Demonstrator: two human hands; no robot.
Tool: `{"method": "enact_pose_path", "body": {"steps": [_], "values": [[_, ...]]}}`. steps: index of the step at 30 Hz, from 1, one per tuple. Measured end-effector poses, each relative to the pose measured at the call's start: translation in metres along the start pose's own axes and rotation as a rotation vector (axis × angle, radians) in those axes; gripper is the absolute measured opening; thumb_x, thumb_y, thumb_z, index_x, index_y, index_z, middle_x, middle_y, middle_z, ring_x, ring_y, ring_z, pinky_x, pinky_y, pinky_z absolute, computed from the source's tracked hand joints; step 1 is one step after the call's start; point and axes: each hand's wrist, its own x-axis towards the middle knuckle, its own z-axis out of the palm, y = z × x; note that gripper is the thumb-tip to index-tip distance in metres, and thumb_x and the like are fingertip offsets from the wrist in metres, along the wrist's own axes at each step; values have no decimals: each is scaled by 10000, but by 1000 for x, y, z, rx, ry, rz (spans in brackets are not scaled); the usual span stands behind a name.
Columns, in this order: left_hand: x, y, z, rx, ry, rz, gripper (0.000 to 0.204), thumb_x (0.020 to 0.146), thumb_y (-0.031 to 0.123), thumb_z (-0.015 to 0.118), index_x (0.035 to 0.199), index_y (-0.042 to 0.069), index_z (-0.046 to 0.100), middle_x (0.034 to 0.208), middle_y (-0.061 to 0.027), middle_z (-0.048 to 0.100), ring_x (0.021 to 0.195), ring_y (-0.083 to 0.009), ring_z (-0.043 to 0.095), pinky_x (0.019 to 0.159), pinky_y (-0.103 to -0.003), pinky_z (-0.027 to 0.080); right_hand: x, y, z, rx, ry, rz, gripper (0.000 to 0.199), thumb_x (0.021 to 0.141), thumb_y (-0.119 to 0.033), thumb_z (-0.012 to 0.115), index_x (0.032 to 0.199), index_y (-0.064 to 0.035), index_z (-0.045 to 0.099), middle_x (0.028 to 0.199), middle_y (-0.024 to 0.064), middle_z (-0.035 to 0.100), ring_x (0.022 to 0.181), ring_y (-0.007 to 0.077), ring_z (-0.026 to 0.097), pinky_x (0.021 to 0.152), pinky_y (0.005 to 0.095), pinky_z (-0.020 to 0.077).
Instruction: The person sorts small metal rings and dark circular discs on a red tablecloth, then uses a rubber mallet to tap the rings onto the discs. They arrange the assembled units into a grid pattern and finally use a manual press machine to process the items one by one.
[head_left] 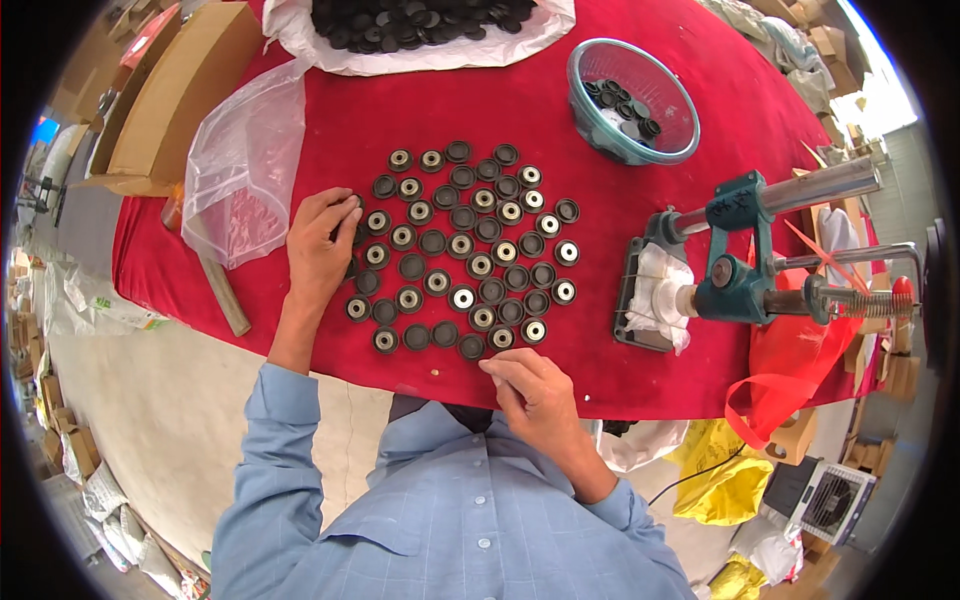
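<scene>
Head camera view looks down on a worktop draped in red cloth. Black caps lie in a loose single layer midway along it, reaching close to the near edge; many bear metal rings, the others show plain dark faces. Lying flat and side by side, they seem set out so that each can be seen and reached.

The left hand is at the cluster's left side, its fingers bent in a narrow pinch at a dark cap; whether it grips or only touches that cap, I cannot tell. The right hand is by the near edge, thumb and forefinger narrowly apart, just beside the nearest caps; I cannot tell if anything is between them.

At the far edge, a white sack bears a heap of black discs. A bowl stands toward the far right corner, its sides probably keeping its loose pieces together. Along the right edge is a hand press, apparently placed clear of the caps; a clear bag lies by the left edge.
</scene>
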Motion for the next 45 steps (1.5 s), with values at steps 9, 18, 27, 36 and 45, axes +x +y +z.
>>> {"method": "enact_pose_path", "body": {"steps": [9,18,27,36,45], "values": [[-5,22,-13,164,-135,55,261,1028,41,688,1267,-27,769,1329,-157,703,1233,-335,678,1025,-419,572,-2,8,4,-6,39,9,281,861,31,740,1120,-67,788,1033,65,756,820,268,701,745,393,576],[-21,29,-19,319,-217,65,384,1072,119,597,1427,40,721,1466,-113,664,1350,-333,611,1166,-474,450,-5,25,17,-9,111,-63,333,806,84,725,1097,-64,788,976,62,762,764,217,670,667,351,487],[-19,14,-11,202,-130,41,315,1057,122,638,1335,41,763,1352,-109,724,1279,-315,661,1102,-450,488,-9,30,21,12,149,-114,361,785,91,732,1106,-68,775,983,62,751,764,234,669,667,363,476],[-13,16,-16,468,-199,253,357,1035,176,647,1350,25,723,1381,-104,691,1342,-296,621,1110,-532,461,-12,31,24,-4,205,-191,282,835,67,725,1084,-57,771,942,71,732,778,261,681,689,383,494],[0,18,-24,573,-369,297,338,1018,211,653,1272,-7,703,1307,-133,682,1260,-330,630,1096,-520,480,-12,33,29,-48,231,-260,209,890,23,716,1077,-54,770,935,88,719,817,292,700,726,412,523]]}}
